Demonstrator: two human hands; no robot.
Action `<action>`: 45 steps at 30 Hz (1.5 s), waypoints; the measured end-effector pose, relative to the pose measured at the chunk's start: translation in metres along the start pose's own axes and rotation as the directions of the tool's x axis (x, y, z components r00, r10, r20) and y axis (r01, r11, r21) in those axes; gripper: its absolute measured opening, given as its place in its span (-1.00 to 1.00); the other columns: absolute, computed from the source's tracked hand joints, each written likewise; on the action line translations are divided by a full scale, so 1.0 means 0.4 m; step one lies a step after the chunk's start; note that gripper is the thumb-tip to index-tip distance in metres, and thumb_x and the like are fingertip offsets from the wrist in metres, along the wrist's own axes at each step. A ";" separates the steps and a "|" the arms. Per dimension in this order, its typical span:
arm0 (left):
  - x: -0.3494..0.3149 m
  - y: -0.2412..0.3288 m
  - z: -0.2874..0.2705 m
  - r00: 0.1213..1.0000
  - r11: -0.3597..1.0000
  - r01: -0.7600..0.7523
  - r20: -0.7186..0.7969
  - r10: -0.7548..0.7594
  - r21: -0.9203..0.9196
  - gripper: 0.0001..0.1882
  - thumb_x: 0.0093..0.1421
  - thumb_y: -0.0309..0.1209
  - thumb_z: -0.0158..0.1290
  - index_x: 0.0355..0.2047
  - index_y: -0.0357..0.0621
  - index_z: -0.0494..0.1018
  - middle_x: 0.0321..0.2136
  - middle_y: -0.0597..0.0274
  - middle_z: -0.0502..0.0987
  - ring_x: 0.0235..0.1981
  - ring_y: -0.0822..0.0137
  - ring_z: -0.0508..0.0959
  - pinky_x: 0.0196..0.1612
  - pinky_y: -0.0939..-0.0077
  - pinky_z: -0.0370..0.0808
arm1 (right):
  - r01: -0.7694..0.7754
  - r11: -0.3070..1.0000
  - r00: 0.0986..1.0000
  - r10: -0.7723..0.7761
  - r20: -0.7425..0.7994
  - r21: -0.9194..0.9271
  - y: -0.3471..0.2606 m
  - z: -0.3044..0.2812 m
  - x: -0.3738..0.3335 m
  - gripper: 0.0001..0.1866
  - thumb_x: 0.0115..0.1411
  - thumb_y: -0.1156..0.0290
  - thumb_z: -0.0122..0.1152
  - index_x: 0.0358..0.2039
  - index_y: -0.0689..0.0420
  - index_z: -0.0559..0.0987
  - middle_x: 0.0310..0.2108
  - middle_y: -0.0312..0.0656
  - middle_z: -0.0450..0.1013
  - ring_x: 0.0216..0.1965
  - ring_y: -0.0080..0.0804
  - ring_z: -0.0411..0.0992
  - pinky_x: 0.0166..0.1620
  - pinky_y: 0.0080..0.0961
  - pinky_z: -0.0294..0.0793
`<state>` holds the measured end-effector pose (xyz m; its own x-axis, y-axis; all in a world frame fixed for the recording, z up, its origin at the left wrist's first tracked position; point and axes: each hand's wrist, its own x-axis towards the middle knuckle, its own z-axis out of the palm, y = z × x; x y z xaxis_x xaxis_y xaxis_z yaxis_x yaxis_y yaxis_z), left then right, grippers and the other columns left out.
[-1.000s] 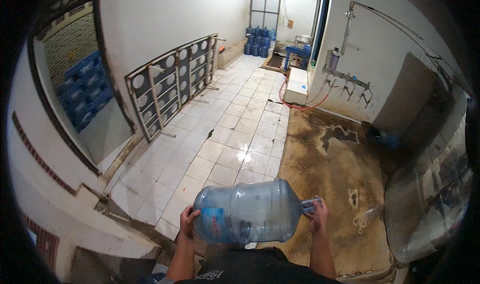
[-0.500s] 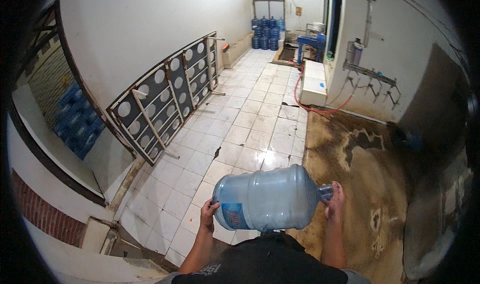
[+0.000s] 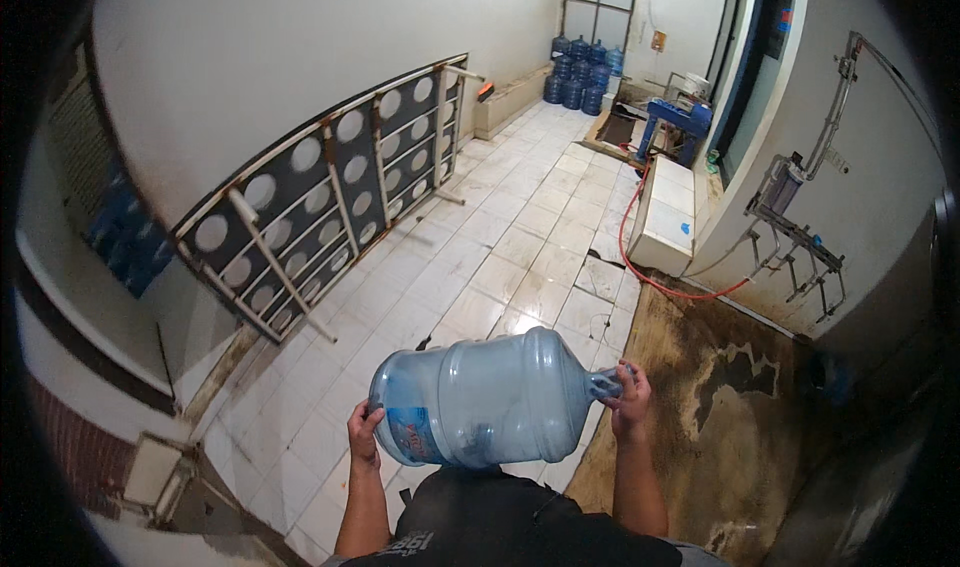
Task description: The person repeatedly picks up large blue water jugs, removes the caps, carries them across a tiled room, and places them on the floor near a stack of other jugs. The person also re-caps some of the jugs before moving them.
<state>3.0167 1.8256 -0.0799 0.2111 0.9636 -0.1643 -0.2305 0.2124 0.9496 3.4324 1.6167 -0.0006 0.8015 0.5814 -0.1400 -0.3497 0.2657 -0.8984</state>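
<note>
Two hands: one at each end of the jug [image 3: 480, 397], which lies sideways in the air above the tiles [image 3: 505, 242], close before the shirt [image 3: 490, 527] (whether they touch, I cannot tell).
Left hand [image 3: 365, 435]: at the jug's base end, thumb bent onto the side, fingers against the base, some of them hidden.
Right hand [image 3: 628, 399]: curled round the jug's neck [image 3: 603, 383], thumb and fingers pinching it; the far fingertips are hard to make out.
Forearms: both reach forward from the jug's near side, roughly parallel, one below each end.
Grip: the neck looks the surer hold, the smooth base the weaker; I would press the left palm inward, squeezing the jug lengthwise.
Balance: matching the height of both wrists should stop the jug tipping toward either end (no water line shows through the wall).
Brown floor [image 3: 665, 392]: right of the jug, stained; short, flat steps seem wise near it.
Rack [image 3: 381, 147]: beyond the jug to the left, well apart; its legs jut out, so the base end deserves a wide berth.
Hose [image 3: 628, 222]: red, beyond the jug on the right, a likely trip line.
</note>
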 end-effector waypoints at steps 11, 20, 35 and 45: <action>0.849 0.071 0.675 0.928 0.983 -0.017 0.368 -0.053 0.185 -0.40 -0.08 -0.31 0.31 -0.03 -0.32 0.43 -0.27 0.18 0.53 -0.24 0.35 0.49 -0.10 0.48 0.43 | 0.102 0.987 0.902 -0.040 -0.430 0.122 -0.036 -0.006 0.612 -0.83 0.21 0.27 0.11 -0.27 0.04 0.39 -0.43 -0.30 0.43 -0.43 -0.42 0.49 -0.45 -0.39 0.59; 1.300 -0.034 1.088 0.948 0.986 0.015 0.312 -0.067 0.166 -0.39 -0.09 -0.32 0.29 -0.02 -0.32 0.43 -0.22 0.15 0.52 -0.19 0.32 0.49 -0.06 0.45 0.42 | 0.064 0.996 0.900 -0.032 -0.436 0.060 -0.070 -0.002 1.301 -0.78 0.25 0.18 0.11 -0.29 0.04 0.39 -0.41 -0.22 0.48 -0.43 -0.42 0.51 -0.44 -0.39 0.58; 2.009 -0.011 1.538 0.994 0.997 -0.066 0.086 0.062 0.034 -0.40 -0.06 -0.32 0.24 -0.01 -0.35 0.41 -0.22 0.21 0.52 -0.18 0.36 0.48 -0.03 0.51 0.37 | -0.016 0.996 0.992 0.004 -0.130 -0.092 -0.186 0.358 2.473 -0.80 0.25 0.21 0.13 -0.34 0.05 0.41 -0.48 -0.29 0.47 -0.51 -0.49 0.51 -0.52 -0.44 0.62; 2.801 0.000 2.076 0.923 0.993 -0.081 0.382 0.042 0.088 -0.41 -0.05 -0.33 0.25 0.00 -0.32 0.42 -0.19 0.17 0.52 -0.16 0.35 0.49 -0.03 0.49 0.39 | 0.116 0.991 0.915 -0.082 -0.396 0.063 -0.267 0.429 3.023 -0.81 0.26 0.27 0.09 -0.27 0.12 0.38 -0.45 -0.21 0.48 -0.50 -0.43 0.51 -0.50 -0.46 0.60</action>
<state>4.0419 2.7702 -0.0421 0.5477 0.8366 -0.0100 -0.1628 0.1183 0.9795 4.3556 2.4232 -0.0028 0.9536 0.2059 -0.2195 -0.2846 0.3796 -0.8803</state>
